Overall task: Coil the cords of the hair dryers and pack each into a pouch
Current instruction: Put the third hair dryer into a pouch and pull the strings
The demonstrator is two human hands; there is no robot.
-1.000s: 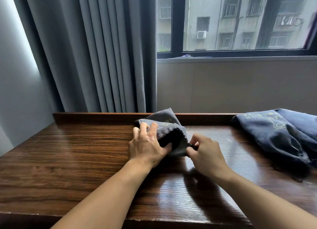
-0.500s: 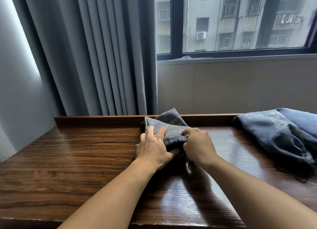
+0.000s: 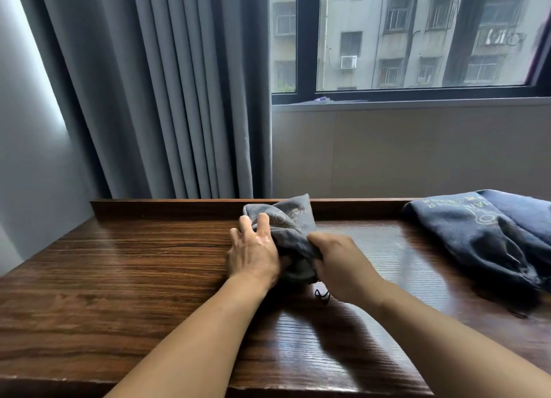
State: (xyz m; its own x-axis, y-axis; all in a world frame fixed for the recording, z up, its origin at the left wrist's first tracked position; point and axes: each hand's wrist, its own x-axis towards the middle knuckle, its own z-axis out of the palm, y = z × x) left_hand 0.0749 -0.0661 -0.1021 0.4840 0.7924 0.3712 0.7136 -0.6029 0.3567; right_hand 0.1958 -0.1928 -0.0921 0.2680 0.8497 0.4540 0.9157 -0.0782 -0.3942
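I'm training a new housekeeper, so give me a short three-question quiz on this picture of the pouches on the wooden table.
1. True or false: the left hand and the right hand both hold the grey pouch.
2. Where do the dark blue pouches lie? A, on the right of the table; B, on the window sill; C, on the floor.
3. Fill in: a black drawstring shows on the table just beside the ___ hand's wrist.
Key: 1 true; 2 A; 3 right.
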